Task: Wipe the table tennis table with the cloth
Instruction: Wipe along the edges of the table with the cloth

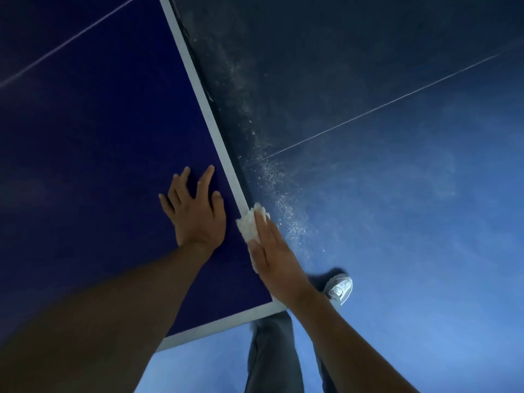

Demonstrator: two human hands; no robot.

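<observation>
The dark blue table tennis table [93,154] fills the left half of the head view, with a white border line along its right side and near end. My left hand [197,208] lies flat on the top with fingers spread, close to the right border. My right hand [273,251] presses a white crumpled cloth [251,222] with straight fingers against the table's right edge, near the front right corner. Part of the cloth is hidden under the palm.
The blue floor [411,222] lies to the right and below the table, crossed by a thin white line. Pale dust specks [283,199] are strewn on the floor beside the table edge. My trouser leg [272,353] and grey shoe [340,289] stand by the corner.
</observation>
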